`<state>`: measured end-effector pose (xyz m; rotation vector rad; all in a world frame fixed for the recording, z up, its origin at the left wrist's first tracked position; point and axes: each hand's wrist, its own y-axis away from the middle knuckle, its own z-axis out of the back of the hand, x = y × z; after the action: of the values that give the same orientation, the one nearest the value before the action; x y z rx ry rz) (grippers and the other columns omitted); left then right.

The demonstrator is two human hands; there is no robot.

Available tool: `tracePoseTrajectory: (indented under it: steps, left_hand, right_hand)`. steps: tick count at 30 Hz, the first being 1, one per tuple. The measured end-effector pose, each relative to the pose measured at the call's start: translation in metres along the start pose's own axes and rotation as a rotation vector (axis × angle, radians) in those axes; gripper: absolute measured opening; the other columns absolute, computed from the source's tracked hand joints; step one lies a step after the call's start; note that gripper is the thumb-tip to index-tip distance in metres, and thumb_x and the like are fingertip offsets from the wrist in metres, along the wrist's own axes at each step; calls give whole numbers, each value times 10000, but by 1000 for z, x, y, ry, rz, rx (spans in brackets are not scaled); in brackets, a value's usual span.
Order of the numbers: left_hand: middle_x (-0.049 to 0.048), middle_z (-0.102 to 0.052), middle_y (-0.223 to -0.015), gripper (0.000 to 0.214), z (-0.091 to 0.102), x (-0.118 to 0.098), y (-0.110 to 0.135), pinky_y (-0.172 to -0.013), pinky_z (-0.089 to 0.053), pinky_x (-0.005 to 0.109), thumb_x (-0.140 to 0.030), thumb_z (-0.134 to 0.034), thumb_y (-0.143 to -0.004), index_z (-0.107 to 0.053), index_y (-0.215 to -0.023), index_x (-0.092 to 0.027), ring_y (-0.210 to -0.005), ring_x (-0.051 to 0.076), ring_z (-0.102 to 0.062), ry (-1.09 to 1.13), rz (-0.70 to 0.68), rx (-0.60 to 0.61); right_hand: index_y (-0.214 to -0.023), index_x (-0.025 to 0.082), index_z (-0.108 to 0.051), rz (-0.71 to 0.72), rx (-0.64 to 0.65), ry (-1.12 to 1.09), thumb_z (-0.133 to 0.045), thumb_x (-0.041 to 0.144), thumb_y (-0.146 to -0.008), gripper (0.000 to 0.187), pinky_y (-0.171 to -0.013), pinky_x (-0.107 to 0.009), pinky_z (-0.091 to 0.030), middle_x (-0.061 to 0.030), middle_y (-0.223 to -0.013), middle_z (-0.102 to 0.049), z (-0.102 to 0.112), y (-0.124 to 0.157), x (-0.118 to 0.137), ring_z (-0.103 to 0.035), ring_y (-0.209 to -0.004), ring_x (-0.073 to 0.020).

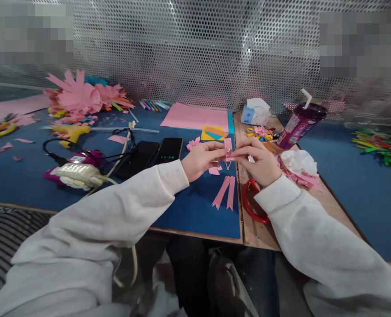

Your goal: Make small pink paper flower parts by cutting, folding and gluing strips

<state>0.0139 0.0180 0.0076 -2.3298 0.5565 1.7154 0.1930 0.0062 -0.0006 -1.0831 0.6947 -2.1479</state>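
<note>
My left hand [202,159] and my right hand [260,162] meet above the table's middle, both pinched on a small pink paper piece [228,149]. Just below them lie two cut pink paper strips [226,198] on the blue mat [195,211], with smaller pink scraps [214,170] under my left hand. Red-handled scissors [251,203] rest by my right wrist. A pink paper sheet [197,116] lies flat further back.
Two phones [156,154] and a tangle of cables lie at left, beside a glue gun [70,130]. Large pink paper flowers [83,97] stand at the back left. A tissue pack [255,112], a purple cup with a straw [299,123] and crumpled tissue [299,162] are at right. Mesh wall behind.
</note>
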Motion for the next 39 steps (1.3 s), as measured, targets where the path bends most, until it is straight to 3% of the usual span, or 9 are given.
tracePoseTrajectory:
  steps: [6,12,20,39]
  left_hand:
    - [21,-664,-734,176,1,6,-3,-761,-516,320,-126,-698,-709,-636,-874,-116,-685,118,-635,18,-86,-2]
    - [42,-691,-768,234,1,8,-3,-830,-537,373,-143,-739,-675,-649,-888,-105,-723,146,-668,34,-147,13]
    - [56,-705,-794,198,0,9,-2,-831,-555,391,-148,-701,-699,-669,-890,-105,-739,165,-682,6,-208,27]
    - [75,-706,-908,268,3,9,-2,-828,-563,386,-275,-723,-695,-682,-916,-129,-888,203,-664,-193,-338,106]
  right_hand:
    - [-793,230,-702,-105,-25,-92,-656,315,-786,98,-724,-338,-461,-35,-843,-580,-8,4,-2,-557,-817,-170]
    - [-768,209,-678,-186,-80,-181,-628,356,-800,159,-750,-337,-471,-36,-817,-621,-12,5,1,-581,-809,-164]
    - [-734,200,-659,-281,-130,-305,-666,346,-758,148,-613,-288,-450,-17,-762,-607,-15,6,-1,-561,-717,-138]
    - [-720,197,-657,-337,-156,-371,-680,341,-738,147,-546,-268,-398,-8,-727,-589,-16,5,-4,-537,-679,-129]
